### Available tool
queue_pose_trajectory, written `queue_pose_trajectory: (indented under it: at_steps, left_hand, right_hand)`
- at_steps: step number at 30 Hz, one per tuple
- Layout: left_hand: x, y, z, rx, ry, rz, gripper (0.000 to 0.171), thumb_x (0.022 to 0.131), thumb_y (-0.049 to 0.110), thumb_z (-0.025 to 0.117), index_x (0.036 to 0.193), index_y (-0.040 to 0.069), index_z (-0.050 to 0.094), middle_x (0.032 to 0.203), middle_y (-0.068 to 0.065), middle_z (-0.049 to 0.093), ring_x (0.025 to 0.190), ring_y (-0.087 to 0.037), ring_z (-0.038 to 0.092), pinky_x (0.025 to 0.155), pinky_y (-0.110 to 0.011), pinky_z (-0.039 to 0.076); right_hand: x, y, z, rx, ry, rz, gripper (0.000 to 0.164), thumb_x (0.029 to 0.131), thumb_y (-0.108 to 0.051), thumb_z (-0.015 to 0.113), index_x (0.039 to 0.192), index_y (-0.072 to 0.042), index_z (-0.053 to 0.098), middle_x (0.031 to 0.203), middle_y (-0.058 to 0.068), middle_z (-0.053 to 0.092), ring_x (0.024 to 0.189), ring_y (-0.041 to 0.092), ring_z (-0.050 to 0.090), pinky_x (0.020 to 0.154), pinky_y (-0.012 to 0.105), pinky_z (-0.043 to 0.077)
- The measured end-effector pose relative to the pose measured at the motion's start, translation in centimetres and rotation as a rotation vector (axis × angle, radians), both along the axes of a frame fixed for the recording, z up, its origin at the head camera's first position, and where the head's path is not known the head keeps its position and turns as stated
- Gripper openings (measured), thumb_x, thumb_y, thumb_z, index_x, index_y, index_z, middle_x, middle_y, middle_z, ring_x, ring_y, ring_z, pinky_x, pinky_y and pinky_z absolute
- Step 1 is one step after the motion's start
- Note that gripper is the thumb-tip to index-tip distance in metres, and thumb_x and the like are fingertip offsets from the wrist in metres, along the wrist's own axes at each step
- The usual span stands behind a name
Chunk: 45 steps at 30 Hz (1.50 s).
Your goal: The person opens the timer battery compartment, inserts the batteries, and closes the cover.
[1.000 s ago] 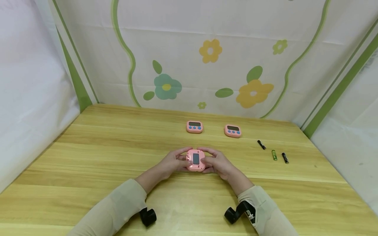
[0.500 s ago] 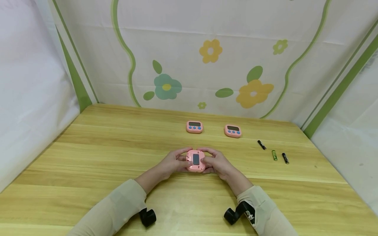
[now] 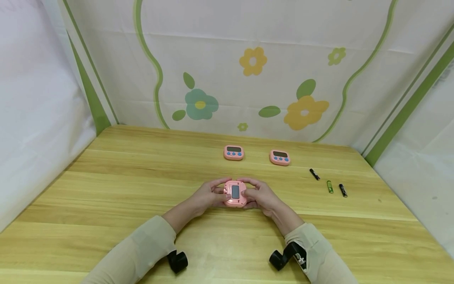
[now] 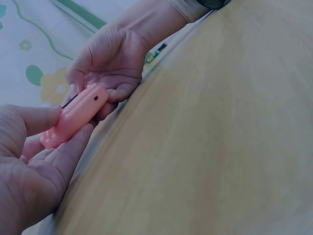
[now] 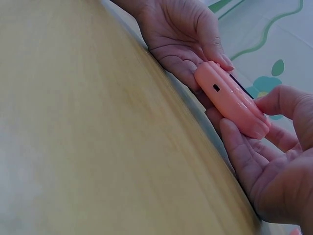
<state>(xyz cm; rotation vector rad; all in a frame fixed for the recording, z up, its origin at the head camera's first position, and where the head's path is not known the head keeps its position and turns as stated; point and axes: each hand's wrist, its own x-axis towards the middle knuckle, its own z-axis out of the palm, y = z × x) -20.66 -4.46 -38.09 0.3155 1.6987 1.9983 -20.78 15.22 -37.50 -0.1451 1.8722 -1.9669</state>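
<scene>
Both hands hold a pink digital timer in the middle of the table, its back turned up with a dark grey rectangle on it. My left hand grips the left side, thumb on the upturned face. From the right, my right hand pinches the other side, thumb near the rectangle. In the left wrist view the timer appears edge-on, showing a small dark slot. Fingers of both hands lie beneath it, close over the wood. The timer's front is hidden.
Two more pink timers, a left one and a right one, lie face up farther back on the wooden table. To the right lie a black battery, a green battery and another black battery. A flowered curtain hangs behind.
</scene>
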Motion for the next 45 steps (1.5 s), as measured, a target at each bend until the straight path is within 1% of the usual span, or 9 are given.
queue_pose_trajectory:
  at_steps: [10, 13, 16, 20, 25, 30, 39, 45]
  left_hand:
    - [-0.01, 0.08, 0.06, -0.019, 0.0, 0.008, 0.055, 0.082, -0.007, 0.051, 0.133, 0.005, 0.033, 0.106, -0.022, 0.053, 0.087, -0.026, 0.057, 0.073, -0.034, 0.048]
    - [-0.05, 0.09, 0.03, -0.014, -0.007, 0.012, 0.055, 0.082, -0.007, 0.05, 0.133, 0.005, 0.033, 0.109, -0.022, 0.052, 0.088, -0.025, 0.057, 0.073, -0.035, 0.048]
    - [-0.06, 0.12, 0.03, -0.002, -0.016, 0.015, 0.055, 0.082, -0.008, 0.05, 0.133, 0.005, 0.032, 0.113, -0.023, 0.049, 0.089, -0.025, 0.057, 0.074, -0.035, 0.048]
    - [-0.08, 0.14, 0.06, 0.018, -0.025, 0.01, 0.055, 0.082, -0.008, 0.049, 0.133, 0.005, 0.032, 0.113, -0.023, 0.049, 0.09, -0.025, 0.056, 0.075, -0.036, 0.048]
    - [-0.09, 0.12, 0.1, 0.018, -0.025, 0.009, 0.055, 0.082, -0.009, 0.049, 0.133, 0.005, 0.031, 0.109, -0.022, 0.051, 0.089, -0.025, 0.056, 0.074, -0.036, 0.048]
    - [-0.08, 0.13, 0.1, 0.013, -0.025, 0.007, 0.056, 0.082, -0.01, 0.048, 0.133, 0.004, 0.03, 0.11, -0.022, 0.051, 0.089, -0.025, 0.056, 0.074, -0.035, 0.048]
    - [-0.07, 0.11, 0.07, -0.005, -0.021, 0.006, 0.055, 0.082, -0.009, 0.048, 0.133, 0.004, 0.031, 0.111, -0.023, 0.05, 0.089, -0.025, 0.057, 0.074, -0.035, 0.048]
    - [-0.09, 0.15, 0.14, -0.022, -0.027, 0.012, 0.054, 0.082, -0.009, 0.049, 0.132, 0.004, 0.033, 0.112, -0.023, 0.05, 0.087, -0.024, 0.057, 0.072, -0.034, 0.049]
  right_hand:
    - [0.12, -0.06, 0.02, 0.002, -0.006, -0.02, 0.048, 0.077, 0.002, 0.05, 0.124, 0.0, 0.042, 0.079, 0.012, 0.061, 0.058, 0.016, 0.06, 0.051, 0.028, 0.051]
    - [0.05, 0.05, 0.05, -0.004, -0.011, -0.004, 0.049, 0.078, 0.001, 0.05, 0.125, -0.001, 0.041, 0.079, 0.012, 0.061, 0.058, 0.016, 0.059, 0.052, 0.028, 0.051]
    - [-0.05, 0.23, 0.08, -0.015, -0.019, 0.021, 0.048, 0.081, -0.003, 0.052, 0.127, -0.003, 0.04, 0.081, 0.012, 0.061, 0.06, 0.017, 0.06, 0.054, 0.029, 0.051]
    - [-0.15, 0.34, 0.05, -0.029, -0.023, 0.033, 0.047, 0.083, -0.008, 0.055, 0.128, -0.005, 0.04, 0.084, 0.013, 0.061, 0.061, 0.017, 0.06, 0.055, 0.03, 0.051]
    - [-0.06, 0.25, 0.04, -0.041, -0.006, 0.035, 0.047, 0.082, -0.005, 0.054, 0.128, -0.003, 0.039, 0.083, 0.012, 0.061, 0.061, 0.017, 0.06, 0.054, 0.03, 0.051]
    - [0.0, 0.15, 0.03, -0.041, 0.007, 0.035, 0.047, 0.082, -0.002, 0.051, 0.127, 0.0, 0.039, 0.081, 0.011, 0.061, 0.059, 0.017, 0.06, 0.052, 0.029, 0.051]
    - [-0.03, 0.02, 0.13, -0.02, -0.009, 0.013, 0.046, 0.08, -0.001, 0.051, 0.126, -0.001, 0.042, 0.079, 0.011, 0.061, 0.058, 0.016, 0.06, 0.05, 0.028, 0.051]
    - [0.0, -0.04, 0.15, -0.02, -0.018, -0.001, 0.046, 0.08, 0.0, 0.049, 0.126, -0.001, 0.042, 0.081, 0.013, 0.061, 0.058, 0.017, 0.06, 0.05, 0.027, 0.051]
